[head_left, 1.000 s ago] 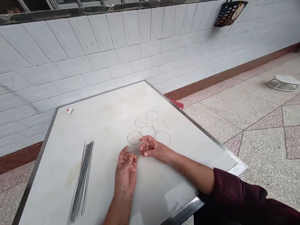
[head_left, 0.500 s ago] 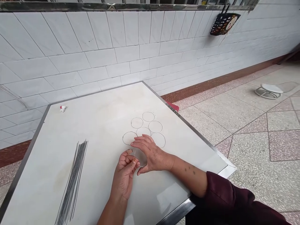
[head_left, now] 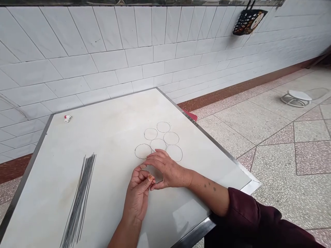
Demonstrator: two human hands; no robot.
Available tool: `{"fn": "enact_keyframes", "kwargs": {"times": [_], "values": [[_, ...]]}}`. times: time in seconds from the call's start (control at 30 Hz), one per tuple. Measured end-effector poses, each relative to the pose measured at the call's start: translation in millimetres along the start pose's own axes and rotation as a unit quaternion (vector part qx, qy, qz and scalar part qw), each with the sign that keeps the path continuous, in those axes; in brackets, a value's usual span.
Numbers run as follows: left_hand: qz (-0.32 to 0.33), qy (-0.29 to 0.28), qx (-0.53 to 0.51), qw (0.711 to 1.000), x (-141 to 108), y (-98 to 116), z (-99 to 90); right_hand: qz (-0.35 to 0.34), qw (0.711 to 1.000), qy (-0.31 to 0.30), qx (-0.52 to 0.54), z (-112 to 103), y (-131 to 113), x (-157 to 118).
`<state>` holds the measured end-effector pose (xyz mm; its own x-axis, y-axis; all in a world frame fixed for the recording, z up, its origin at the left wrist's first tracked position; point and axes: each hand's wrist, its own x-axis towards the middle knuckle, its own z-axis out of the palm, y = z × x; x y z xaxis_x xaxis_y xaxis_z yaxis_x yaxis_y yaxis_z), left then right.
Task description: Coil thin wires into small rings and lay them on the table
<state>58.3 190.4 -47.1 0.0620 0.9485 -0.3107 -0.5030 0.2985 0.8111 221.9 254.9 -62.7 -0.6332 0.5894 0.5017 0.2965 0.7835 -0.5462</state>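
Note:
My left hand (head_left: 138,193) is closed, pinching a thin metal wire (head_left: 150,169) between thumb and fingers. My right hand (head_left: 173,172) curves around the same wire from the right, its fingertips and thumb meeting the left fingers; most of the wire is hidden by the hands. Just beyond the hands, several wire rings lie flat on the table, among them a left ring (head_left: 135,151), a right ring (head_left: 182,151) and a far ring (head_left: 163,122). A bundle of straight grey wires (head_left: 80,198) rests left of my left hand.
The white table (head_left: 111,127) has a metal edge and stands against a tiled wall (head_left: 103,62). Small red and white objects (head_left: 68,118) sit near its far left corner. A black basket (head_left: 249,22) hangs on the wall. A white stool (head_left: 297,98) is on the floor at right.
My right fingers have closed in toward the left hand, narrowing the gap around the wire. The view has shifted slightly. The rings and the wire bundle stay in place.

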Motion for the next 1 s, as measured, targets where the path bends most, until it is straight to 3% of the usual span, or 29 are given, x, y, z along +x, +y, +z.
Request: {"fn": "enact_keyframes", "kwargs": {"times": [0.37, 0.57, 0.63, 0.8, 1.0], "values": [[0.006, -0.008, -0.016, 1.000, 2.2, -2.1, -2.9, -0.014, 1.000, 0.012, 0.022, 12.7, 7.4, -8.2], [-0.015, 0.023, -0.052, 0.998, 2.9, 0.6, -5.7, 0.028, 0.998, -0.019, 0.060, -4.2, 0.6, -7.0], [-0.021, 0.028, -0.066, 0.997, 4.7, 1.5, -8.8, 0.046, 0.996, -0.002, 0.072, -10.8, -0.6, -5.4], [-0.058, -0.011, -0.023, 0.998, 9.2, 3.5, -15.6, 0.060, 0.994, 0.088, 0.019, -12.3, 9.6, -3.5], [-0.080, -0.051, 0.034, 0.995, 11.1, 8.0, -16.7, -0.008, 0.997, 0.073, -0.014, -7.8, 17.3, -2.5]]}}
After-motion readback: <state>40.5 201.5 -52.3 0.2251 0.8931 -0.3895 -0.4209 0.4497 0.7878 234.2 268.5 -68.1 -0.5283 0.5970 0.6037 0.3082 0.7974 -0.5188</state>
